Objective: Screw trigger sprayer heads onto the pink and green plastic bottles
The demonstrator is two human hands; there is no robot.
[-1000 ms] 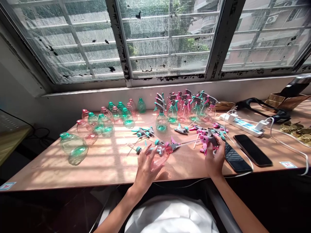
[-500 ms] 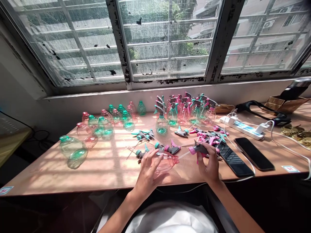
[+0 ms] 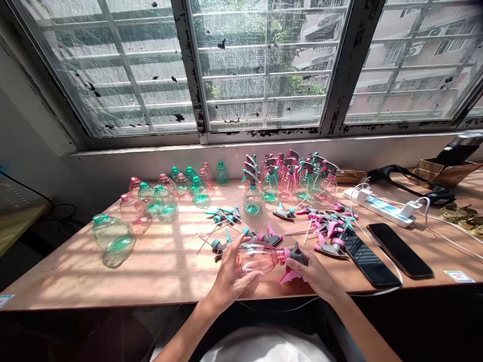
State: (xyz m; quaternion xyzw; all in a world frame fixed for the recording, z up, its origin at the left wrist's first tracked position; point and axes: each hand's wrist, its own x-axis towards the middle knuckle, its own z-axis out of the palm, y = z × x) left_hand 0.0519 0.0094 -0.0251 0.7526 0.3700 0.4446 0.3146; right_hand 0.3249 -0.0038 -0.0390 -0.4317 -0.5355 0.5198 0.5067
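A clear pink spray bottle (image 3: 258,259) lies sideways in my left hand (image 3: 231,271), its neck facing right. My right hand (image 3: 315,271) grips a grey and pink trigger sprayer head (image 3: 296,255), whose pink collar meets the bottle's neck. The pink trigger points down toward the table. Whether the collar is threaded on, I cannot tell. Just behind the bottle lie loose sprayer heads (image 3: 269,237) with green and pink collars. More pink and grey sprayer heads (image 3: 332,246) are heaped to the right of my right hand.
Open green and pink bottles stand at the left, the nearest a green bottle (image 3: 113,236). Bottles with sprayers fitted (image 3: 252,196) cluster near the window. On the right are two phones (image 3: 400,250), a power strip (image 3: 381,207) with white cables, and a black strap (image 3: 409,183).
My right hand has moved left and down, bringing the sprayer head against the bottle's neck; its tube now lies inside the bottle. The sprayer's trigger has turned downward.
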